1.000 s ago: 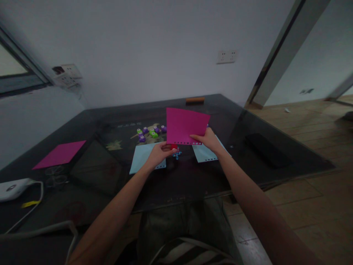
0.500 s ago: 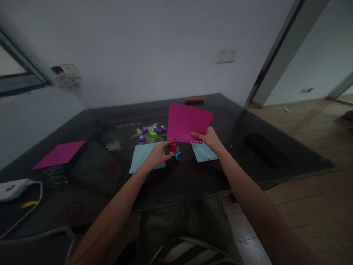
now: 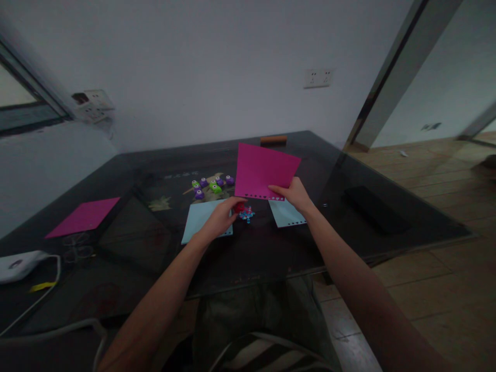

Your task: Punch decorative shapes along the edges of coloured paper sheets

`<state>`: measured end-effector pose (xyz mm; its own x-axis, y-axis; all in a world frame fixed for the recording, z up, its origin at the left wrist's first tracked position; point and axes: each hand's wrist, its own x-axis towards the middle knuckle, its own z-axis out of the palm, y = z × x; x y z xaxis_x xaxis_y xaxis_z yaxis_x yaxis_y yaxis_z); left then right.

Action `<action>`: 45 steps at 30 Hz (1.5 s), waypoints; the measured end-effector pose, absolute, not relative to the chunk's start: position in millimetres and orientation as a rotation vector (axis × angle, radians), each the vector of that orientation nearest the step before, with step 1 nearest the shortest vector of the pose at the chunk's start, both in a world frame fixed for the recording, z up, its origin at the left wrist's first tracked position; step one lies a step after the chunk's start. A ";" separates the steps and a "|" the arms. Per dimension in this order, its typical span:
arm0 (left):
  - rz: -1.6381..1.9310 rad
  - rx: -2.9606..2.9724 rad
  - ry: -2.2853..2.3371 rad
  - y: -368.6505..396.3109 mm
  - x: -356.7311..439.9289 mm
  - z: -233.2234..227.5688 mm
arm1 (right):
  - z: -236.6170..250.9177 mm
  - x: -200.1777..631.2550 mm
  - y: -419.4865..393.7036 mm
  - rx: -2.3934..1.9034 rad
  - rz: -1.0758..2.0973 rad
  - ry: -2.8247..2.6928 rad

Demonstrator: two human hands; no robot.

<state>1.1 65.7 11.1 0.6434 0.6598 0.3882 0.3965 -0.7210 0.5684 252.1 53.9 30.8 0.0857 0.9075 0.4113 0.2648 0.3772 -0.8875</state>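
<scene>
My right hand [image 3: 292, 195] pinches a magenta sheet of paper [image 3: 263, 170] by its lower right, holding it raised above the table. Along the sheet's lower edge runs a row of small punched holes. My left hand [image 3: 220, 217] is closed around a small red paper punch [image 3: 239, 207], just below the sheet's lower left corner; my fingers partly cover it. A little heap of blue and pink paper bits [image 3: 247, 214] lies on the table beside the punch. Two pale blue sheets, the left sheet [image 3: 197, 222] and the right sheet [image 3: 287, 213], lie flat with holes along their near edges.
Several purple and green toys with eyes [image 3: 211, 186] stand behind the left sheet. Another magenta sheet [image 3: 83, 217] lies at the left, near a white device [image 3: 21, 266] with a cable. A black case [image 3: 374, 209] is at the right; an orange-brown roll [image 3: 273, 140] is by the wall.
My left hand and the red punch have shifted slightly up and left, uncovering more of the paper bits. The magenta sheet has risen very slightly in my right hand.
</scene>
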 end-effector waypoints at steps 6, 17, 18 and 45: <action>0.825 2.389 0.846 64.9 2.0 9.9 | 30.4 252.7 54.6 -1.141 0.675 -1.423; 0.822 2.484 0.834 59.7 4.4 16.5 | 24.8 254.5 60.4 -1.120 0.666 -1.362; 0.814 2.484 0.844 59.2 4.5 16.7 | 25.0 254.8 60.4 -1.124 0.658 -1.364; 0.882 2.391 1.266 60.7 3.8 12.3 | 24.5 259.0 63.4 -1.139 0.699 -1.158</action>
